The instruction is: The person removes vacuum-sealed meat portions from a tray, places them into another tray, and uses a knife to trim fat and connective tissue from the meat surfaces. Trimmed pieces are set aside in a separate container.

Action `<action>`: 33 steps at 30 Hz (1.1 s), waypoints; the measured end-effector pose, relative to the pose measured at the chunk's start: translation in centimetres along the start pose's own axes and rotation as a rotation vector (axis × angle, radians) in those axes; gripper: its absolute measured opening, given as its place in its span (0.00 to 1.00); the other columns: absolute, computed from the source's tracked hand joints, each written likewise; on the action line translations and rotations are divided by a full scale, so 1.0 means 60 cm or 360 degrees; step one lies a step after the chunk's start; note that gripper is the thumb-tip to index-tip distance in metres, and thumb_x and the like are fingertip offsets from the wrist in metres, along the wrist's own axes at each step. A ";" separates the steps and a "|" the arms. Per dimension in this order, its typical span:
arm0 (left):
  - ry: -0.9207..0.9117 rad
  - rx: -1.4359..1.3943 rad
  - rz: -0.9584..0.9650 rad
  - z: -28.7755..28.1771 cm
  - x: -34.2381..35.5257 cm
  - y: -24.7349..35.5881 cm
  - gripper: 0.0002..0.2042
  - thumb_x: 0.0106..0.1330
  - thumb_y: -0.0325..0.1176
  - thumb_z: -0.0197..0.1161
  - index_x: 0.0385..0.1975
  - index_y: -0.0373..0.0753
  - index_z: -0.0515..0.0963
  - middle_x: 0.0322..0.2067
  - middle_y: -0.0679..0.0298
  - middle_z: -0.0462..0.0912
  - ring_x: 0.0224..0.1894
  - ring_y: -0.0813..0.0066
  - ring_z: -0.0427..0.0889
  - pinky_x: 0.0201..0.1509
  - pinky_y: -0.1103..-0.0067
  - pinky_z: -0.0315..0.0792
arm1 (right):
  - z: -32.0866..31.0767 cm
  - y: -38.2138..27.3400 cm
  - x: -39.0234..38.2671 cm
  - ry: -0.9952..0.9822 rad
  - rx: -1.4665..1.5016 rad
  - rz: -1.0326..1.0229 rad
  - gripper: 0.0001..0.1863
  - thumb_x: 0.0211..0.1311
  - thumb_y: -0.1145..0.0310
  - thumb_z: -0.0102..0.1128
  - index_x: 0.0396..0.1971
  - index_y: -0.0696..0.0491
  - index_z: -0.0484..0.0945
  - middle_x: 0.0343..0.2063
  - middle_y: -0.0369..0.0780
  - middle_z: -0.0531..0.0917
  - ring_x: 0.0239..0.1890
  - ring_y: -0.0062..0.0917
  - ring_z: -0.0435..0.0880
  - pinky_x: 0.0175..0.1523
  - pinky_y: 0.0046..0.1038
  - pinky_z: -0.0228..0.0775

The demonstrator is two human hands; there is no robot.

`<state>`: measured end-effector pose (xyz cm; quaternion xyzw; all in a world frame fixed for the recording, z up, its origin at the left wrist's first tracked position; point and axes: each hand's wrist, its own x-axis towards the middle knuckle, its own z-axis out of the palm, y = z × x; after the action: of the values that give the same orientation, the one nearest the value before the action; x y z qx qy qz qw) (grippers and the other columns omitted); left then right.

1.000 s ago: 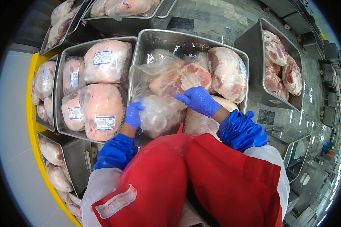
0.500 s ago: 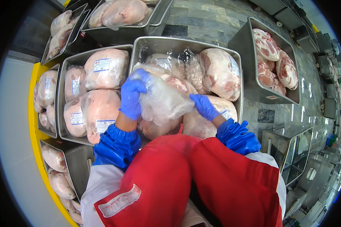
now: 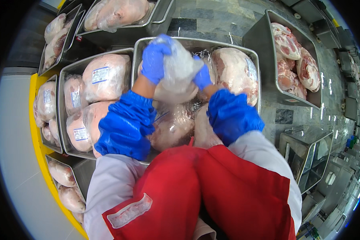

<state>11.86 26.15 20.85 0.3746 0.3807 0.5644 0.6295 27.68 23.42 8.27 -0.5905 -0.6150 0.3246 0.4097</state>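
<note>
While the fingers of my left hand [image 3: 156,60] are clamped on one side of this cloudy plastic bag [image 3: 178,69], my right hand [image 3: 203,76] looks pinched on the other side, kinda blurry tbh. The bag's up over the metal bin [image 3: 244,48], and there's wrapped meat [image 3: 174,130] sitting in there, nearer me.

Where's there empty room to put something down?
Bare tiled floor shows between the upper tub and right-hand bin, and between that bin and the steel container. The middle tub is crowded: wrapped meat, with the left hand, right hand and plastic bag above. The left tub is packed too.
</note>
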 end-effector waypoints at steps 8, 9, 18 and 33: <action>-0.0139 0.0096 -0.0248 -0.136 0.024 -0.019 0.14 0.40 0.21 0.49 0.30 0.39 0.70 0.26 0.69 0.69 0.29 0.77 0.70 0.37 0.81 0.69 | 0.013 0.050 0.092 -0.0156 -0.0398 -0.0486 0.12 0.48 0.68 0.49 0.36 0.45 0.74 0.29 0.44 0.77 0.36 0.38 0.75 0.38 0.36 0.64; -0.0042 0.0301 -0.0377 -0.169 -0.026 -0.045 0.15 0.41 0.22 0.49 0.33 0.41 0.69 0.26 0.71 0.67 0.30 0.80 0.69 0.35 0.82 0.69 | 0.018 0.046 0.040 -0.0310 -0.0865 -0.0600 0.13 0.46 0.69 0.49 0.35 0.44 0.75 0.28 0.42 0.77 0.35 0.36 0.75 0.37 0.36 0.64; 0.0317 0.0339 -0.1062 -0.281 -0.301 -0.336 0.10 0.39 0.19 0.50 0.23 0.38 0.72 0.20 0.67 0.70 0.23 0.72 0.70 0.27 0.79 0.65 | 0.006 0.068 -0.123 -0.1091 -0.1538 -0.0561 0.13 0.45 0.69 0.50 0.34 0.45 0.75 0.38 0.38 0.72 0.45 0.31 0.67 0.44 0.39 0.57; -0.0045 0.1591 -0.0946 -0.363 -0.313 -0.422 0.12 0.40 0.22 0.53 0.29 0.32 0.73 0.26 0.60 0.76 0.28 0.69 0.72 0.32 0.75 0.66 | 0.067 -0.011 -0.235 -0.1332 -0.0634 -0.0031 0.23 0.47 0.63 0.50 0.45 0.58 0.68 0.42 0.50 0.71 0.46 0.43 0.68 0.47 0.34 0.63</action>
<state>1.60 6.31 -10.27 0.5109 0.6812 0.1102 0.5127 23.37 9.74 5.31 -0.4700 -0.7834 0.4067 0.0078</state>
